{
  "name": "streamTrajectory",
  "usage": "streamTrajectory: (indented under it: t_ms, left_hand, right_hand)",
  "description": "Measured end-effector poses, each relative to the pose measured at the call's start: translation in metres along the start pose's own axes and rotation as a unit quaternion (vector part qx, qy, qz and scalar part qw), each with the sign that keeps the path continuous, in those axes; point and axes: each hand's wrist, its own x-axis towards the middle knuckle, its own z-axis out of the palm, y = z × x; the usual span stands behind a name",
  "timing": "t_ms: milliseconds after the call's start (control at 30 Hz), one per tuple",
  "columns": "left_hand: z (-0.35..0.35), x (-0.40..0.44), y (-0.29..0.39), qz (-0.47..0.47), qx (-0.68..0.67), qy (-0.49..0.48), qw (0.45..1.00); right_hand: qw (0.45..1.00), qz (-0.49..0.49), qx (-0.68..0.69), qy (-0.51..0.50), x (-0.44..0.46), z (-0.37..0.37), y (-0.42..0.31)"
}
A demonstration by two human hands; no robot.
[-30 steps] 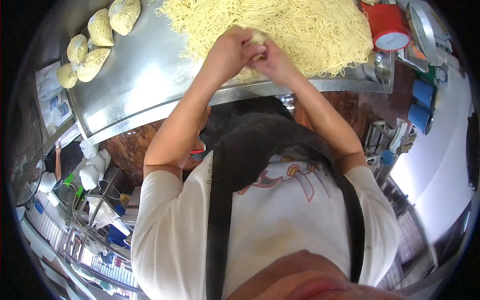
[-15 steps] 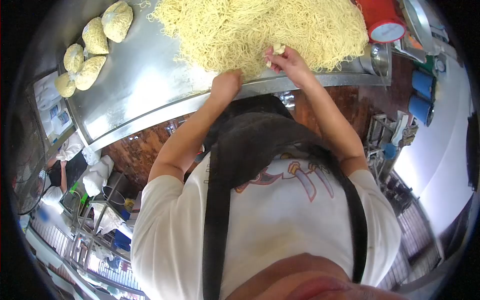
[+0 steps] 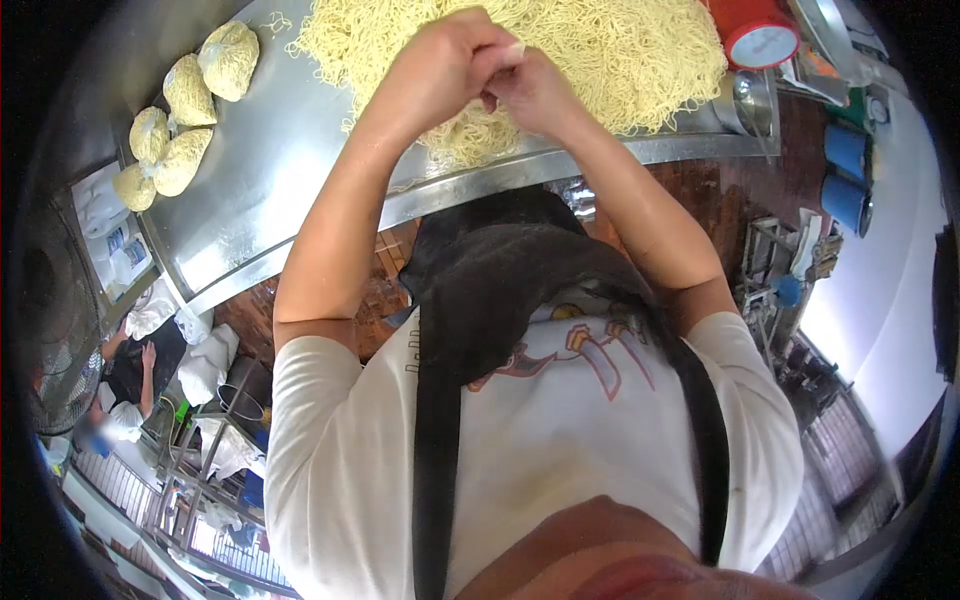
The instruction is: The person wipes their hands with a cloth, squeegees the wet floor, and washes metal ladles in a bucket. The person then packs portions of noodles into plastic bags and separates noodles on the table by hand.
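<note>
A wide heap of thin yellow noodles [image 3: 620, 60] lies on a metal table, in front of my body. Above its near edge my two hands meet. My left hand [image 3: 455, 65] is closed, its curled fingers touching the fingers of the other hand; what it holds, if anything, is hidden. My right hand [image 3: 540, 92] is closed too, with a small pale yellow scrap [image 3: 517, 50] showing at its fingers. Most of what lies between the hands is out of sight.
Several knotted clear bags of noodles [image 3: 188, 90] sit on the left part of the metal table [image 3: 275, 150]. A red container [image 3: 755, 35] and a metal bowl [image 3: 748, 95] are at the right end. Another person [image 3: 130, 385] is at far left.
My left hand has moved up from the table's near edge to meet my right hand, which has shifted slightly left. The pale scraps seen in my right hand are now mostly hidden.
</note>
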Motion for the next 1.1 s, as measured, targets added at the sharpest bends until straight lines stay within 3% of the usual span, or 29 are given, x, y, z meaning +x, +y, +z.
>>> streamTrajectory:
  t_ms: [100,167,200,333,533,933,1100]
  left_hand:
    - [-0.003,0.007,0.001,0.058,-0.015,0.127,0.990]
    - [0.020,-0.005,-0.024,-0.065,-0.021,0.166,0.984]
    - [0.036,-0.015,-0.040,-0.124,-0.023,0.187,0.974]
    - [0.091,-0.071,-0.096,-0.144,0.194,-0.033,0.970]
    - [0.133,-0.103,-0.134,-0.135,0.224,-0.006,0.965]
    - [0.136,-0.085,-0.136,-0.152,0.246,-0.090,0.953]
    - [0.100,-0.071,-0.107,-0.201,0.084,-0.068,0.974]
  right_hand:
    - [0.998,-0.005,0.048,0.043,0.009,-0.006,0.002]
    - [0.995,0.049,0.092,0.004,0.019,-0.001,0.087]
    - [0.991,0.038,0.124,0.022,0.013,-0.011,0.070]
    - [0.981,-0.006,0.172,0.094,-0.011,-0.049,0.006]
    - [0.984,0.039,0.141,0.106,-0.024,-0.050,0.033]
    - [0.992,0.060,0.086,0.076,-0.032,-0.027,0.059]
    - [0.994,0.076,0.033,0.065,-0.037,-0.033,0.059]
